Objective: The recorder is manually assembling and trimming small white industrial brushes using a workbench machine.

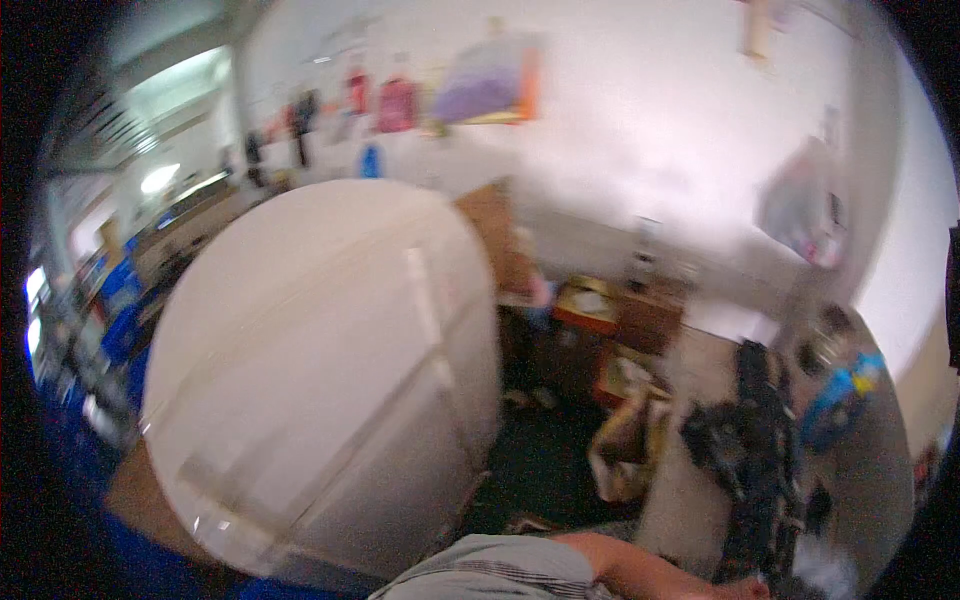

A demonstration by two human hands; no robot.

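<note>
Fingers of the right hand [748, 588] are blurring at the near edge, grip impossible to tell, beside dark clutter [752, 450] on the right worktop [690, 500]. Big pale box [320, 370] is filling the left; purple-orange package [490, 85] is hanging far.

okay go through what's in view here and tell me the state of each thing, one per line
Large pale cream rounded panel: tilted, fills the left of the view, blurred.
Brown cardboard boxes: on the floor by the wall, at least one open on top.
Heap of black items: piled on a pale surface at right.
Person's bare forearm: reaching right; hand mostly out of frame.
</note>
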